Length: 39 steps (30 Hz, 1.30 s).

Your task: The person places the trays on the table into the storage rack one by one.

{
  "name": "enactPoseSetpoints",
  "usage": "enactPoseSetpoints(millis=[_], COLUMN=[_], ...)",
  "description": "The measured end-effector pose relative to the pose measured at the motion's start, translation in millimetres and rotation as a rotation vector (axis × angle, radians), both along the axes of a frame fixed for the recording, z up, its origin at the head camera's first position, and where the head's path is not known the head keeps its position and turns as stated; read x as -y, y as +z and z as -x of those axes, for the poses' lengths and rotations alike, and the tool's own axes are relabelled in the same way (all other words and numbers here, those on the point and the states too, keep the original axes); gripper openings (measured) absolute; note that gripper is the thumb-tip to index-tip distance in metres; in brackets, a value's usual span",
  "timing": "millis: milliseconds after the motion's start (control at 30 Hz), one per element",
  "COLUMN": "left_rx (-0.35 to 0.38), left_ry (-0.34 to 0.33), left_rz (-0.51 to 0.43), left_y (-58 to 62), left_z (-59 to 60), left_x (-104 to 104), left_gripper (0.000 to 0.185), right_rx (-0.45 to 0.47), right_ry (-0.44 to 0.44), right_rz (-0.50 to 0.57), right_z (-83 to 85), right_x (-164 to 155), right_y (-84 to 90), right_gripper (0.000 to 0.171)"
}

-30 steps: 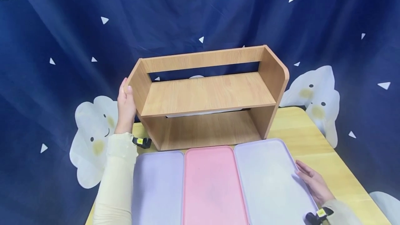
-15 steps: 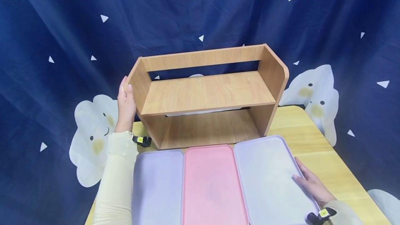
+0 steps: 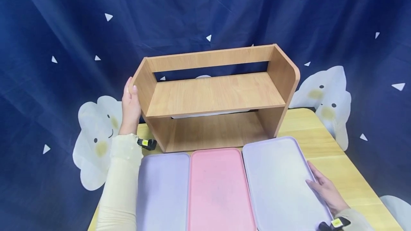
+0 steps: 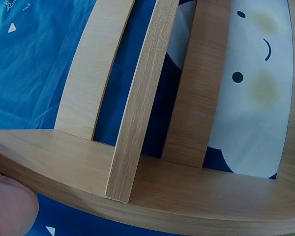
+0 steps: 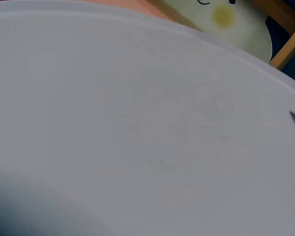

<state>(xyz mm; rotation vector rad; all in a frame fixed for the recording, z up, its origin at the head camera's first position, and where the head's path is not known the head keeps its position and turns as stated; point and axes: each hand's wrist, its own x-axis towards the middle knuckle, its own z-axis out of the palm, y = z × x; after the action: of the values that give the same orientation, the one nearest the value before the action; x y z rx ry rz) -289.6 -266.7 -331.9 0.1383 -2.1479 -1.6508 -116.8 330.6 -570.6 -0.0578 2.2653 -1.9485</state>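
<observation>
A two-tier wooden desktop shelf (image 3: 215,93) stands on the table in the head view. My left hand (image 3: 131,108) holds the front edge of its left side panel; part of that hand (image 4: 11,204) shows at the lower left in the left wrist view. At the right, my right hand (image 3: 325,190) grips the long edge of a pale lilac tray (image 3: 285,181), thumb over the rim and fingers along the outer side. This tray's far edge overlaps the shelf's base in the head view. In the right wrist view the tray (image 5: 152,118) fills most of the picture.
A pink tray (image 3: 219,188) lies beside the held one, and a second lilac tray (image 3: 164,188) lies left of that. The light wooden table (image 3: 346,181) extends to the right. A dark blue curtain (image 3: 224,13) with clouds and triangles hangs behind.
My right hand has taken a fuller hold on the right lilac tray, thumb now over its rim. The tray's far end has come slightly up toward the shelf. My left hand keeps its hold.
</observation>
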Motion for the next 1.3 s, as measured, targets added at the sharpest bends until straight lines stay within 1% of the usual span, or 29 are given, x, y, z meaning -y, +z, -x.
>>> enactPoseSetpoints(millis=[100, 167, 200, 233, 300, 400, 500, 667, 800, 900, 1000, 1133, 1300], left_rx=[-0.003, 0.002, 0.002, 0.002, 0.003, 0.005, 0.007, 0.019, 0.006, -0.016, -0.029, -0.036, -0.020], left_ry=[-0.002, 0.001, 0.003, 0.004, 0.005, 0.008, 0.009, 0.000, -0.001, 0.001, -0.007, -0.006, -0.001], left_rz=[0.004, 0.011, 0.011, 0.009, 0.007, 0.010, 0.011, 0.018, 0.019, 0.018, 0.019, 0.024, 0.031], left_y=[0.4, 0.8, 1.0, 1.0, 1.1, 1.7, 2.3, 2.5, 0.5, -1.0, -1.6, -1.2, -0.9], left_z=[0.4, 0.2, 0.1, 0.2, 0.1, -0.2, -0.9, -0.7, 0.2, -0.2, -0.3, 0.1, -1.0], left_x=[-2, -2, -2, -2, -1, 0, 0, -1, 0, 0, 0, 1, 0], left_gripper=[0.053, 0.053, 0.053, 0.053, 0.052, 0.051, 0.051, 0.052, 0.051, 0.051, 0.051, 0.051, 0.051], right_rx=[0.048, 0.053, 0.044, 0.035, 0.000, -0.033, -0.058, -0.096, -0.078, -0.037, -0.007, 0.011, 0.050], right_ry=[0.012, 0.043, 0.068, 0.089, 0.119, 0.136, 0.132, 0.089, 0.032, 0.013, 0.028, 0.099, 0.178], right_rz=[0.215, 0.394, 0.463, 0.528, 0.592, 0.624, 0.620, 0.656, 0.641, 0.618, 0.607, 0.651, 0.712], right_z=[-3.8, -4.8, -4.7, -4.4, -3.7, -2.6, -1.3, 0.8, 2.0, 0.0, -4.7, -8.9, -9.8], right_x=[-4, -6, -6, -5, -2, 11, 27, 54, 76, 91, 104, 122, 140], right_y=[7.4, 12.7, 15.6, 18.9, 25.8, 37.8, 50.5, 68.2, 81.8, 94.4, 110.0, 133.4, 163.4], right_gripper=[0.065, 0.066, 0.066, 0.067, 0.068, 0.068, 0.067, 0.067, 0.067, 0.067, 0.067, 0.066, 0.063])
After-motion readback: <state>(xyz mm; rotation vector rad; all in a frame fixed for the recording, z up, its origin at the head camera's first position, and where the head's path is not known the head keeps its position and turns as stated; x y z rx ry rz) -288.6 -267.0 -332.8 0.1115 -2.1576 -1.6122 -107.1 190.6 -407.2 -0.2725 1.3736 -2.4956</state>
